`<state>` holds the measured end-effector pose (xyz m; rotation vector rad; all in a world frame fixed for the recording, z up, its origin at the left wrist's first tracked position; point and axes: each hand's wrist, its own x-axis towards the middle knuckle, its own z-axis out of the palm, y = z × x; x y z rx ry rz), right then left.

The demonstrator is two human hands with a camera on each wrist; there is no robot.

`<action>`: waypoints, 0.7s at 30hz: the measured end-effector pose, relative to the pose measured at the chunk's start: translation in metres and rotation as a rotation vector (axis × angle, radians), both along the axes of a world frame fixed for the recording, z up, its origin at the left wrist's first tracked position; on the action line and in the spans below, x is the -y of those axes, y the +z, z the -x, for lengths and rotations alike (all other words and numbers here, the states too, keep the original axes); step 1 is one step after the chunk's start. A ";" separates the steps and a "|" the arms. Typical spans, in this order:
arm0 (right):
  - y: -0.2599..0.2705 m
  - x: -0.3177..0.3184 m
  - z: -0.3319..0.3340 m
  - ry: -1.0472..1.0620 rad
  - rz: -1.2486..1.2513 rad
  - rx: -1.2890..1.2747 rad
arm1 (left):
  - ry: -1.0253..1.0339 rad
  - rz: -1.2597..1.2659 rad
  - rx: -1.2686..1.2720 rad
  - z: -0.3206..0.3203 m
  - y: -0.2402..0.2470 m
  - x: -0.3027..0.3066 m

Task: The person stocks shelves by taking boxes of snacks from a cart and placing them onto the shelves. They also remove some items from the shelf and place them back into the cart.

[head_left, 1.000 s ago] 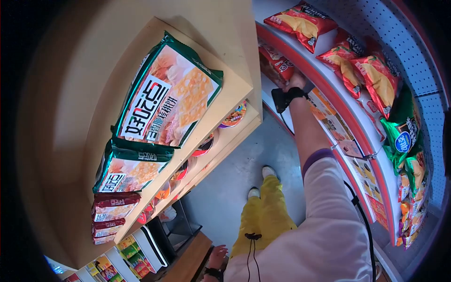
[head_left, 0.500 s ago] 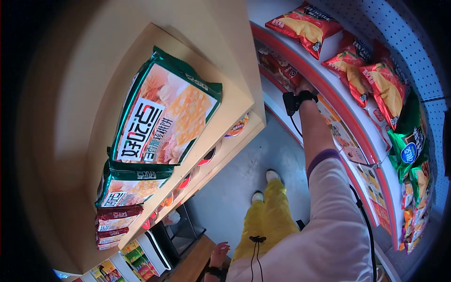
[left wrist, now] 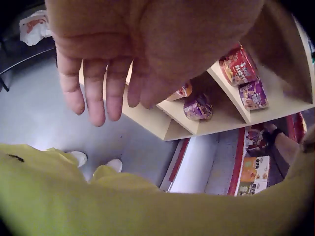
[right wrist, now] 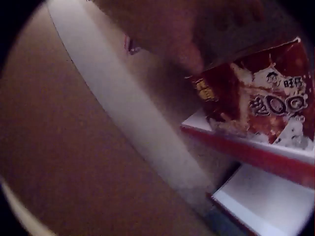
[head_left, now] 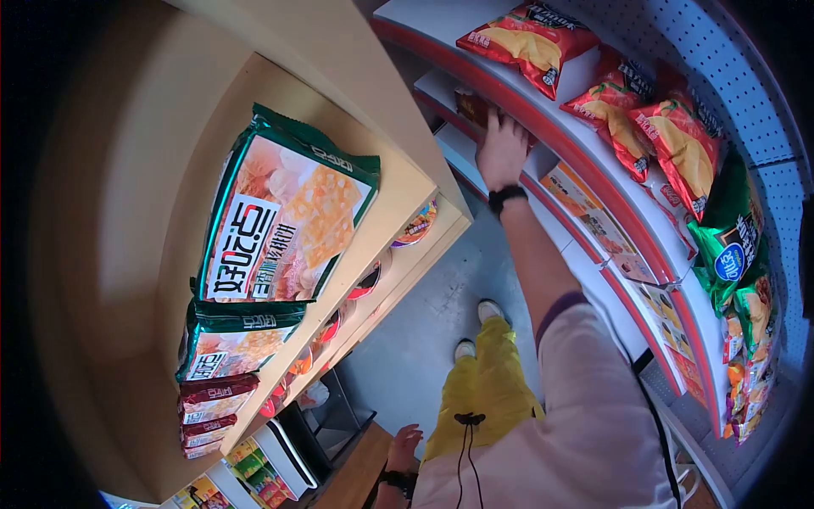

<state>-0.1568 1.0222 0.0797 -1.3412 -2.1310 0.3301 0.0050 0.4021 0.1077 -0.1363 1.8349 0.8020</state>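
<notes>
On a lower shelf of the white-and-red rack, a dark red box [head_left: 471,108] printed with QQ lettering stands near the front edge. In the right wrist view this box [right wrist: 266,98] is seen closer, its printed side tilted. My right hand [head_left: 502,154] reaches over it from above with extended fingers, the thumb right at its top corner in the right wrist view; the other fingertips are partly hidden. My left hand [head_left: 404,445] hangs beside the body, holding nothing. In the left wrist view that hand [left wrist: 142,54] shows its palm and nearly straight fingers.
To the left, a wooden shelf [head_left: 373,229] bears green biscuit packs [head_left: 288,212], with instant noodle cups [left wrist: 198,107] below. Red chip bags [head_left: 530,42] and green bags [head_left: 731,246] lie on the upper rack shelf [head_left: 424,49]. Grey floor [head_left: 424,339] runs between.
My right hand has drawn back a little and turned, so its back and extended fingers now show. Less of the red box is visible. The left hand stays low at the side.
</notes>
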 end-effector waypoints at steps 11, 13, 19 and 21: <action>-0.059 -0.042 -0.009 0.140 0.013 0.504 | -0.012 0.048 0.029 -0.014 -0.004 0.019; -0.051 -0.039 -0.014 0.136 0.043 0.508 | 0.032 0.033 0.009 -0.015 -0.010 0.029; -0.045 -0.037 -0.023 0.124 0.062 0.562 | 0.099 0.008 0.029 -0.015 -0.010 0.029; -0.042 -0.035 -0.026 0.127 0.081 0.595 | 0.096 -0.004 0.027 -0.017 -0.008 0.024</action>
